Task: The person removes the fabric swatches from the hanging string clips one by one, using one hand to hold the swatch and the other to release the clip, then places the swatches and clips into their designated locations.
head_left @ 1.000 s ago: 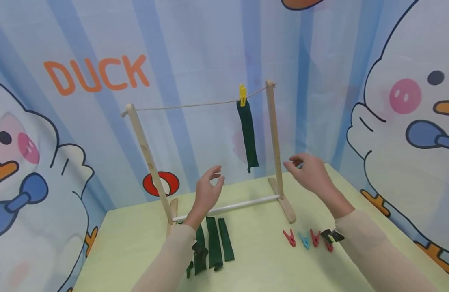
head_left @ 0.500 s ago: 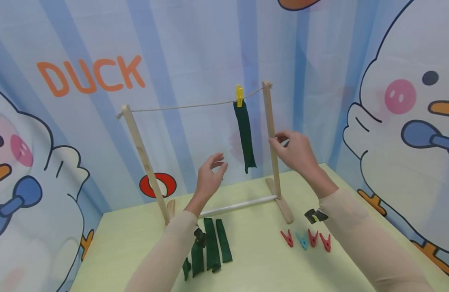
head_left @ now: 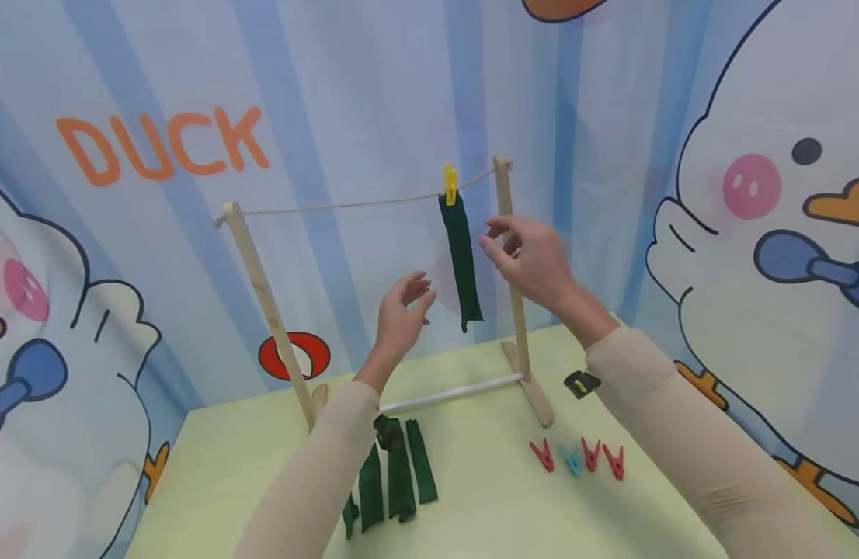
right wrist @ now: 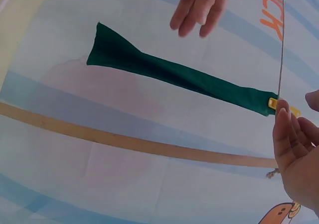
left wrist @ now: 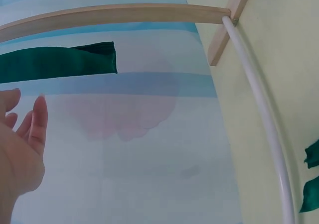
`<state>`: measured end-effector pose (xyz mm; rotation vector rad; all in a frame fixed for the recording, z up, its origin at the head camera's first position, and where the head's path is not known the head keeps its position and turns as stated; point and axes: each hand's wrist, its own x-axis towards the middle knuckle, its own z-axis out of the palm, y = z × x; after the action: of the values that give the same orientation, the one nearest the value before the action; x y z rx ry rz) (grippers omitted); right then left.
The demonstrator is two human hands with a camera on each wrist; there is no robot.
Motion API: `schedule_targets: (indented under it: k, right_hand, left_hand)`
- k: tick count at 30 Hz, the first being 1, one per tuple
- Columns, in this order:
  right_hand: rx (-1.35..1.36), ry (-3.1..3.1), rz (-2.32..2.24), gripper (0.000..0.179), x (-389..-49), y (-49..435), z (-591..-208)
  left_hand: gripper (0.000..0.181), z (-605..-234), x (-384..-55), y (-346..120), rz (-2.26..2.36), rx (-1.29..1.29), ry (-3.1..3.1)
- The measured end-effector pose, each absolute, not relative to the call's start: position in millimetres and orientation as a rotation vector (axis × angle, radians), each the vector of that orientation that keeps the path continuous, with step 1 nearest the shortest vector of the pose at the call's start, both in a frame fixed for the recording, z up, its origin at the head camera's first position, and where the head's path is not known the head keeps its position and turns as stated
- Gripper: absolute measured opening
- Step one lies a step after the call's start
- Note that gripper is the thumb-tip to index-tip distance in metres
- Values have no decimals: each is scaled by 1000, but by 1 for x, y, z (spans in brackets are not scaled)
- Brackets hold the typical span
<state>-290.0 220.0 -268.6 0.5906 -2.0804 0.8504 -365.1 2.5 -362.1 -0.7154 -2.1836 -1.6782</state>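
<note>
A dark green cloth strip [head_left: 461, 260] hangs from the string [head_left: 346, 205] of a small wooden rack, clipped by a yellow clothespin [head_left: 450, 185]. My right hand [head_left: 533, 260] is raised just right of the strip, in front of the right post, with fingers loosely bent and nothing in them. In the right wrist view, the yellow clothespin [right wrist: 273, 103] is partly hidden behind my right fingers; I cannot tell from that view whether they touch it. My left hand [head_left: 399, 320] hovers left of the strip's lower half, fingers relaxed, holding nothing.
Several green cloth strips [head_left: 421, 462] lie on the pale yellow table [head_left: 485, 512], some partly behind my left sleeve. To the right lie red clothespins [head_left: 543, 455] and a blue clothespin [head_left: 571, 461]. A white bar [head_left: 464, 390] joins the rack's feet; a duck-print curtain [head_left: 373, 93] stands behind.
My right hand has risen and moved left, from beside the right post to near the hanging strip. My left hand has risen slightly. The view has shifted a little; the strip still hangs clipped.
</note>
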Motion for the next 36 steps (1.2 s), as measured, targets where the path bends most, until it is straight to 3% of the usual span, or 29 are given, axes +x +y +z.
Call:
schedule_targets:
  k: [8, 27, 36]
  right_hand:
    - [599, -2009, 825, 28, -308, 209, -254]
    - [586, -2154, 1155, 54, -334, 190, -217]
    - [628, -2121, 1321, 54, -349, 186, -211]
  left_hand:
    - [44, -358, -368, 15, -1810, -762, -2187]
    - [60, -337, -385, 41, -2157, -764, -2107]
    - [53, -332, -392, 55, -2249, -749, -2046]
